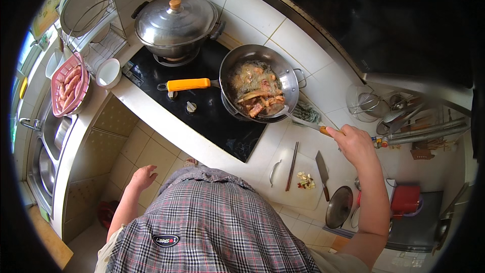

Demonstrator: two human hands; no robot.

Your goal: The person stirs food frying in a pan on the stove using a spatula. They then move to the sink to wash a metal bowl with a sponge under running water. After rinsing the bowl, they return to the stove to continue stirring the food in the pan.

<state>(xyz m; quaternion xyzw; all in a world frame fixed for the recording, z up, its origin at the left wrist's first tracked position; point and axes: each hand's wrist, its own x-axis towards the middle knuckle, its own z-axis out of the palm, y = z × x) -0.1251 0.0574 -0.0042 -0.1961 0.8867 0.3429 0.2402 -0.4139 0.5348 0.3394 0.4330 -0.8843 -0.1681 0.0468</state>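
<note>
My right hand (354, 146) grips the wooden end of a metal spatula (305, 123). The spatula's blade rests in a steel wok (274, 55) on the black gas stove (223, 132), among browned pieces of meat (261, 100) in bubbling oil. The wok's orange handle (188, 84) points left, with no hand on it. My left hand (143, 177) hangs over the floor, left of the plaid apron (204, 220), fingers slightly apart and holding nothing. Behind and left of the wok stands a large lidded steel pot (176, 26).
A cutting board (278, 193) holds chopsticks (292, 167) and chopped seasonings (305, 181); a knife (322, 172) and pan lid (339, 207) lie beside it. At left are a white bowl (108, 73), a pink basket of raw meat (70, 85), a dish rack (108, 43) and the sink (36, 159).
</note>
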